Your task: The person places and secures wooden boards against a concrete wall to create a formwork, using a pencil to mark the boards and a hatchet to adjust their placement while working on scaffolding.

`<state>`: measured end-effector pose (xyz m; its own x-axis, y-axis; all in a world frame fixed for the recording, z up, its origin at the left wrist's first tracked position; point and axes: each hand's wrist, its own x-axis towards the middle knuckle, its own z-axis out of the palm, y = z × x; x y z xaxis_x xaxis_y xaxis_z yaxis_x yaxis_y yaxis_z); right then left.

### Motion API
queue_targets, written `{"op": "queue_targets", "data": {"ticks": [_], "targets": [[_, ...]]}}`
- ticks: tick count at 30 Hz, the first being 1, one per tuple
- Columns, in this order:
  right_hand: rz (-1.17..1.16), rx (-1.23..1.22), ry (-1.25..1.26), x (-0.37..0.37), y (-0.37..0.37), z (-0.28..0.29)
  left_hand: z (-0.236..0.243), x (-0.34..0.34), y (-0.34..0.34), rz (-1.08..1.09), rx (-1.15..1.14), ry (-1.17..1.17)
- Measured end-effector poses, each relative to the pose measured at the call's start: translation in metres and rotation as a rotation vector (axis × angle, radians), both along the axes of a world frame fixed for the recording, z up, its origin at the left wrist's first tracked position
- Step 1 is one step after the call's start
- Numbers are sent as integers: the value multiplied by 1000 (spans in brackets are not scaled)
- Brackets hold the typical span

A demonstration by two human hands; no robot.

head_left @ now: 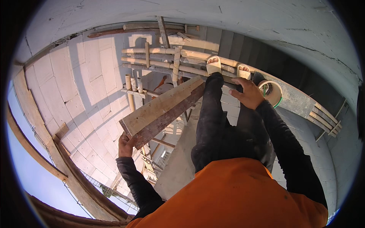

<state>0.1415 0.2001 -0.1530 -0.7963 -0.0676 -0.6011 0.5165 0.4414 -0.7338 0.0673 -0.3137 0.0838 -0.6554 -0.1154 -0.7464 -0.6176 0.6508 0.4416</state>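
Gripping the lower end of a board (167, 108), the left hand (126, 145) has its fingers curled at the corner, closed on the wood. Two long faces of the board show, one pale tan, the other darker reddish-brown and blotchy; whether it is one piece or two joined, I cannot tell. It slants up and to the right from the left hand, and its far end lies beside the left leg (211, 114).

The right hand (249, 94) is open, fingers and thumb parted and pointing left. It hangs over the right leg (249, 123), apart from the board, with the left leg between them, and holds nothing that shows.

Just right of the right hand stands a pale bucket (275, 98) with a green edge. Both feet, in pale sandals (213, 67), are by the bamboo poles (195, 70) of a scaffold. A pale block wall (57, 81) fills the left side, with wooden beams (42, 117) along its edge and blue sky beyond.
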Motion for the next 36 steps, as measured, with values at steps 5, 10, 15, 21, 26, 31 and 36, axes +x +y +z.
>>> {"op": "queue_targets", "data": {"ticks": [5,10,15,21,26,31,36], "targets": [[101,79,207,-16,10,68,67,-34,95,-139,149,37],[230,132,297,11,17,124,105,-58,150,-266,234,130],[231,393,440,48,26,179,127,-61,193,-229,489,241],[-113,709,596,65,54,217,99,-79,168,-157,819,183],[-239,843,700,83,79,254,72,-88,186,-177,1022,95],[-185,977,736,95,80,298,-5,-114,165,-149,1096,72],[-121,1071,846,102,92,350,-14,-99,204,63,1118,-28]]}}
